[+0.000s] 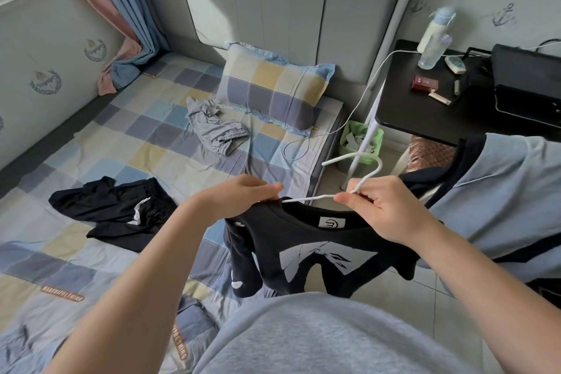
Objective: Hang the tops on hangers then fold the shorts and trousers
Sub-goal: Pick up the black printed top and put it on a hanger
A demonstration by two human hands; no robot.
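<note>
A black top [318, 255] with a pale print hangs on a white hanger [367, 174] in front of me. My right hand [385, 209] grips the hanger at the base of its hook. My left hand [239, 197] pinches the top's left shoulder over the hanger's arm. A light blue top with dark trim [501, 191] hangs to the right, partly behind my right arm. Black trousers [121, 209] lie crumpled on the bed at left. Grey shorts [215, 129] lie bunched near the pillow.
The bed has a checked sheet [91, 252] and a checked pillow [273, 88] by the headboard. A black side table [425, 112] at right carries bottles and small items. A green bin [361, 143] stands on the floor, and a white cable [343, 127] runs onto the bed.
</note>
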